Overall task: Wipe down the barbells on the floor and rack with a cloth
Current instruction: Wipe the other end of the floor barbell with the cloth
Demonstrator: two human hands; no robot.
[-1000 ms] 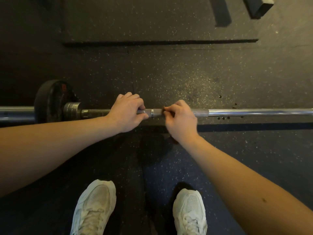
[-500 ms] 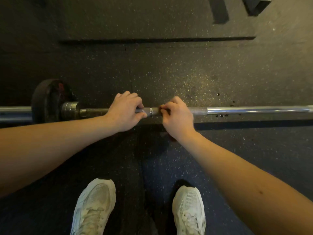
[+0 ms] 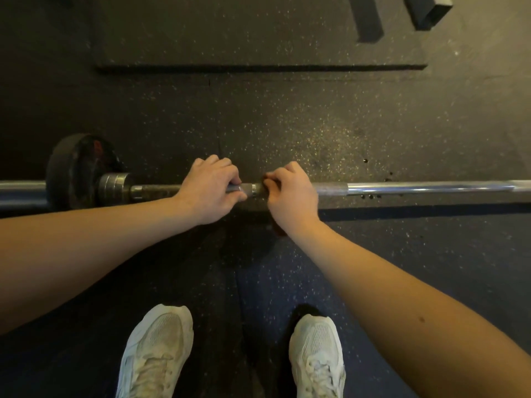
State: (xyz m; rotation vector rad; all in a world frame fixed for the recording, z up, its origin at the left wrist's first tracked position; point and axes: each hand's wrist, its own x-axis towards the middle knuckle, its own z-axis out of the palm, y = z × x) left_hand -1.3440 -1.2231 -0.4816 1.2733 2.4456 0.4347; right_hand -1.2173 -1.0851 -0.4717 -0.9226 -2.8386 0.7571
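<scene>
A steel barbell (image 3: 416, 187) lies left to right across the black rubber floor, with a black weight plate (image 3: 74, 170) on its left sleeve. My left hand (image 3: 209, 191) grips the shaft just right of the collar. Close beside it, my right hand (image 3: 293, 193) curls over the shaft, and a dark reddish cloth (image 3: 277, 229) peeks out under its wrist. Most of the cloth is hidden by the hand. A short bare piece of bar shows between the two hands.
My two white shoes (image 3: 156, 354) (image 3: 317, 357) stand just behind the bar. A raised mat edge (image 3: 258, 67) runs across the floor beyond it. Two black beams (image 3: 367, 18) (image 3: 428, 10) sit on the floor at the top right.
My right hand has slid a little to the left along the shaft, narrowing the gap to my left hand. My left hand keeps its grip in the same place.
</scene>
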